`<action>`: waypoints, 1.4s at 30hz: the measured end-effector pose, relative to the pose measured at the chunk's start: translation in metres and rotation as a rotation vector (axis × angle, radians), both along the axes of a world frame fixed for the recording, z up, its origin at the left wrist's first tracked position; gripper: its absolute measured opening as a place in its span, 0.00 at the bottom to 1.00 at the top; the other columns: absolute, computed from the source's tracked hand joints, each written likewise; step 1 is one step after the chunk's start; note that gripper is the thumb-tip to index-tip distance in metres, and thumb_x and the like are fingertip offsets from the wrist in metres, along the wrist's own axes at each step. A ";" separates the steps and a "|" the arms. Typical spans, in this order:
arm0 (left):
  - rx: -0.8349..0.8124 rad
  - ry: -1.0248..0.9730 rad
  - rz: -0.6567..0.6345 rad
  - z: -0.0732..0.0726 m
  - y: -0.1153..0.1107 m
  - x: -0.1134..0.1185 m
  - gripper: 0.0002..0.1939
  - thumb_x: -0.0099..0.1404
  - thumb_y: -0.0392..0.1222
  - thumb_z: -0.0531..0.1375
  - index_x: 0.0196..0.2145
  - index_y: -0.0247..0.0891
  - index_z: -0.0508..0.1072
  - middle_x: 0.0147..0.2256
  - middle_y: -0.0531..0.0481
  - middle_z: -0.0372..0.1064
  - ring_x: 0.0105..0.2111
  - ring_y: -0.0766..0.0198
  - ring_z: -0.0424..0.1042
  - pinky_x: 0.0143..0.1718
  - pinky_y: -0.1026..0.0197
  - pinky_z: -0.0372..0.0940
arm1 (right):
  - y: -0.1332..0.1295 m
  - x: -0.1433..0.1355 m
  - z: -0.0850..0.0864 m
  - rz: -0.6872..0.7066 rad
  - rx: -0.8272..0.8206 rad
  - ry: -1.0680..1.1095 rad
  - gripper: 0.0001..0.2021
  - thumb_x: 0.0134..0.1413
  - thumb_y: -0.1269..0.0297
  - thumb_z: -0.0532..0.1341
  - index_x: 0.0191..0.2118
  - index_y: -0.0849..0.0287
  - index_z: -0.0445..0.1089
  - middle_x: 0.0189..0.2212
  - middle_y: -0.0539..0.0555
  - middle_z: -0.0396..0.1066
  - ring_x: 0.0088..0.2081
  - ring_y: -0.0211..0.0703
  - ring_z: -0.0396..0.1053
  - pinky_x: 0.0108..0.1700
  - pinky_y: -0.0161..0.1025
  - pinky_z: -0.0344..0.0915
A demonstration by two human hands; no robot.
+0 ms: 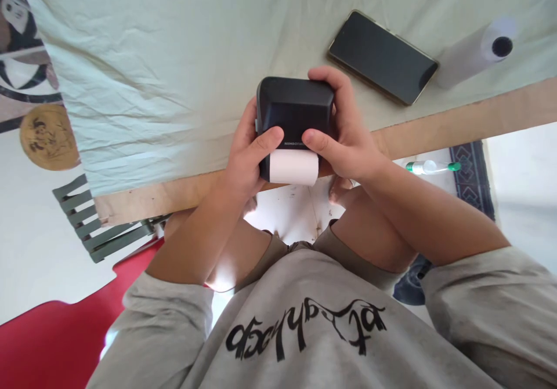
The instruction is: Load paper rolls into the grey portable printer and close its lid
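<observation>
Both of my hands grip a small black label printer [296, 111] at the table's near edge. A strip of white label paper [293, 167] curls out of its near side. My left hand [252, 145] wraps the printer's left side, thumb lying on the top near the lettering. On the opposite side, my right hand [342, 128] has its thumb on the top and its index finger curled over the far right corner. The fingers beneath the printer are hidden.
A dark-screened smartphone [383, 55] lies right of the printer on the pale green cloth [152, 58]. Farther right is a white roll [474, 53] with a dark core. Below the wooden table edge [470, 111], a bottle [429, 167] with green ends shows; a red chair [65, 337] is at left.
</observation>
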State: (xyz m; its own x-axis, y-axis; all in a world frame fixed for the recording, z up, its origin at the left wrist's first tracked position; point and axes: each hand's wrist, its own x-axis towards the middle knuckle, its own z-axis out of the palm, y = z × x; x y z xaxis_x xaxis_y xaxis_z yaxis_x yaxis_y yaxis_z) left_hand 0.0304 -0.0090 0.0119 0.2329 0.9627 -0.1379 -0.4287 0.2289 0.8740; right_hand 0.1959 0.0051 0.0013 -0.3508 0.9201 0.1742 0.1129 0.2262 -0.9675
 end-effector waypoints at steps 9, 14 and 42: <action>-0.047 -0.179 0.008 -0.002 0.011 -0.003 0.08 0.58 0.45 0.53 0.34 0.43 0.69 0.34 0.51 0.71 0.61 0.49 0.56 0.55 0.48 0.60 | 0.010 -0.003 0.001 -0.069 -0.024 -0.038 0.32 0.51 0.45 0.61 0.59 0.46 0.51 0.51 0.53 0.64 0.47 0.45 0.69 0.45 0.42 0.71; -0.073 -0.191 0.055 -0.005 0.010 -0.003 0.03 0.57 0.44 0.54 0.30 0.46 0.67 0.29 0.52 0.69 0.64 0.53 0.47 0.59 0.50 0.54 | 0.002 -0.003 0.028 -0.164 0.105 -0.183 0.26 0.51 0.64 0.59 0.57 0.44 0.55 0.60 0.51 0.55 0.61 0.45 0.57 0.54 0.43 0.68; -0.013 -0.215 0.007 0.003 0.004 0.001 0.08 0.60 0.44 0.53 0.36 0.44 0.69 0.29 0.52 0.66 0.45 0.55 0.68 0.43 0.56 0.64 | 0.007 -0.014 0.067 -0.498 0.505 -0.201 0.12 0.58 0.67 0.56 0.26 0.54 0.51 0.25 0.48 0.55 0.26 0.33 0.62 0.30 0.35 0.64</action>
